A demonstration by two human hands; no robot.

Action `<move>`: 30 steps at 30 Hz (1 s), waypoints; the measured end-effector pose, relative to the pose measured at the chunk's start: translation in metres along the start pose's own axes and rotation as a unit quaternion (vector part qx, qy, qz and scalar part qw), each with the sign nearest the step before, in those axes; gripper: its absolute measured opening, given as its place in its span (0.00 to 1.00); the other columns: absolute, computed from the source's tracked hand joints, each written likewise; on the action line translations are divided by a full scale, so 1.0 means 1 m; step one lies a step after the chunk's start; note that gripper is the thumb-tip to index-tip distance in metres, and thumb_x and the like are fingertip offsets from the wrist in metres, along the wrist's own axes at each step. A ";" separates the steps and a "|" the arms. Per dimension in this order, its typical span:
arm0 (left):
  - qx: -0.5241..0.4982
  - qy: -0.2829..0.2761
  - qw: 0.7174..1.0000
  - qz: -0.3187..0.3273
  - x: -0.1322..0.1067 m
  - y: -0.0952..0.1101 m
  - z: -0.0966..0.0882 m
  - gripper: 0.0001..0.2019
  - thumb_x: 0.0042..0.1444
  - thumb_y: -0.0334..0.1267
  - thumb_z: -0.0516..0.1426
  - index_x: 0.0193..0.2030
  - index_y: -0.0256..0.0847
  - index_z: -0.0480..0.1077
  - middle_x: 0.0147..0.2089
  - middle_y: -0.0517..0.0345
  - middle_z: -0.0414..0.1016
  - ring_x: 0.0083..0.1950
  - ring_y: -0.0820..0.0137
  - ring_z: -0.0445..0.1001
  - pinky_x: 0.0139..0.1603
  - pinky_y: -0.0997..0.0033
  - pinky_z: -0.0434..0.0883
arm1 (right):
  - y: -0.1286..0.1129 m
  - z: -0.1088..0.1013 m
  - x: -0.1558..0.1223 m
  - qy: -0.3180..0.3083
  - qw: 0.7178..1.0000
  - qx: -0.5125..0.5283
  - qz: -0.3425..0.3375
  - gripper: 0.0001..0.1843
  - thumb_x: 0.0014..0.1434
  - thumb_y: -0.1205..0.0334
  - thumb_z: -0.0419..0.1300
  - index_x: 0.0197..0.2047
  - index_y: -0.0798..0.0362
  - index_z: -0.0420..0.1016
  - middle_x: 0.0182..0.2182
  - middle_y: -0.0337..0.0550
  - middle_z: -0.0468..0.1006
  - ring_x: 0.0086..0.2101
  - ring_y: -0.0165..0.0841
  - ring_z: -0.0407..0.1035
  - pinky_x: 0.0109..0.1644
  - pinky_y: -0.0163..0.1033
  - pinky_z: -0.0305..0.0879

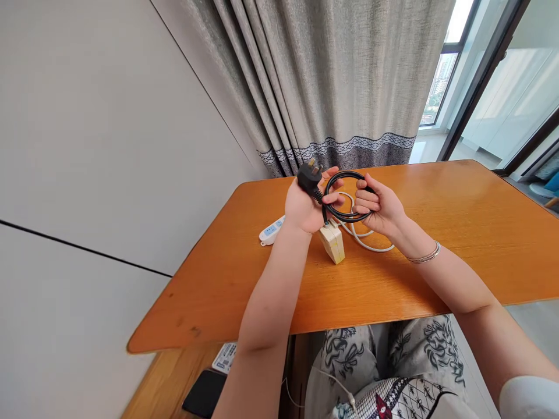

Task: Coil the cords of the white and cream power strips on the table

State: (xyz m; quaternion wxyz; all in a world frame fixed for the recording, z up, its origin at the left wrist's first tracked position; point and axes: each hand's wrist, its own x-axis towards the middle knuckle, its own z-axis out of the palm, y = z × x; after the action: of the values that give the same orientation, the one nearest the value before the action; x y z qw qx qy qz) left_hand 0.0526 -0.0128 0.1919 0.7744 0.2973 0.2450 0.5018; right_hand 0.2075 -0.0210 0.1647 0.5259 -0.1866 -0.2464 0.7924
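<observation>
A black power cord [348, 219], wound into a loop, is held between my two hands above the table. My left hand [301, 210] is palm up with its fingers curled round the left side of the loop. The cord's black three-pin plug [309, 176] lies over that palm, pins pointing up and away. My right hand [379, 205] is closed in a fist round the loop's right side. Below the loop is a yellowed white box [332, 243] that the cord seems to run into; I cannot tell whether it touches the table.
A white power strip [271, 230] lies on the wooden table [209, 273], partly behind my left forearm. Its white cable [378, 250] curves to the right behind the box. A grey curtain [349, 75] hangs beyond the far edge. My patterned lap [349, 355] is at the near edge.
</observation>
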 end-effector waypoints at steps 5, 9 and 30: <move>0.073 -0.003 0.997 0.025 0.006 0.005 -0.009 0.43 0.62 0.69 0.33 0.46 0.33 0.75 0.33 0.42 0.81 0.24 0.64 0.76 0.25 0.65 0.75 | 0.004 -0.003 0.002 0.019 0.999 0.046 0.009 0.22 0.73 0.56 0.49 0.27 0.52 0.62 0.11 0.24 0.47 0.12 0.21 0.42 0.18 0.25 0.49; 0.105 0.011 0.992 0.066 0.011 0.005 -0.015 0.48 0.57 0.74 0.34 0.45 0.32 0.77 0.30 0.42 0.80 0.26 0.61 0.79 0.23 0.67 0.74 | 0.006 -0.003 0.001 0.026 0.997 0.067 0.001 0.21 0.74 0.57 0.48 0.27 0.52 0.63 0.11 0.24 0.48 0.12 0.21 0.42 0.19 0.25 0.50; 0.497 -0.025 0.837 0.226 0.020 -0.008 -0.046 0.38 0.51 0.65 0.61 0.63 0.43 0.69 0.61 0.45 0.74 0.58 0.53 0.75 0.60 0.54 0.72 | 0.006 0.004 -0.002 0.084 0.988 0.110 -0.062 0.21 0.75 0.58 0.45 0.27 0.52 0.60 0.11 0.23 0.45 0.11 0.20 0.40 0.17 0.24 0.49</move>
State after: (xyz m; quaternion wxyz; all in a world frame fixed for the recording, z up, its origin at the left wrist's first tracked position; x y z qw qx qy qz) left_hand 0.0339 0.0127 0.1524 0.3934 0.7018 0.3678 0.4662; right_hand 0.2013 -0.0252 0.1647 0.6104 -0.1778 -0.1241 0.7618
